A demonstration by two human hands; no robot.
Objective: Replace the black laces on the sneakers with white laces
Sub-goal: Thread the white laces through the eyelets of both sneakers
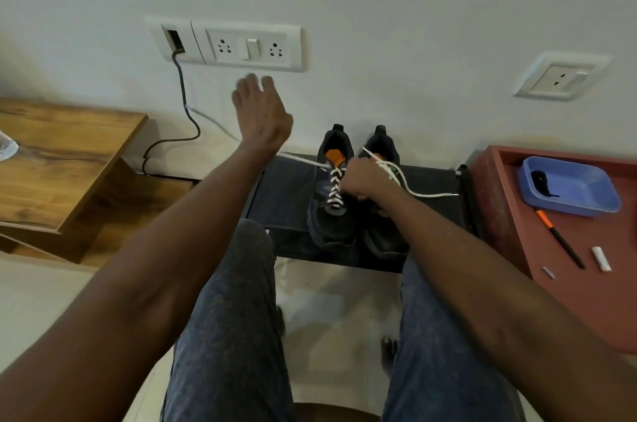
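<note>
Dark stand (286,194) — right hand (362,180) grips white lace (413,192) (left sneaker (332,204)).

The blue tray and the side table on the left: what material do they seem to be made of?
The blue tray looks like molded plastic: uniform color, rounded corners, and a soft sheen on the rim. The side table appears to be wood or wood-look laminate with a smooth finish: brown grain streaks and a dark knot-like mark show on top. Which of the two cannot be told from this view.

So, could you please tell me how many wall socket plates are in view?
2: a long socket plate on the wall above the left hand, and a small socket plate at upper right, above the red tray.
</note>
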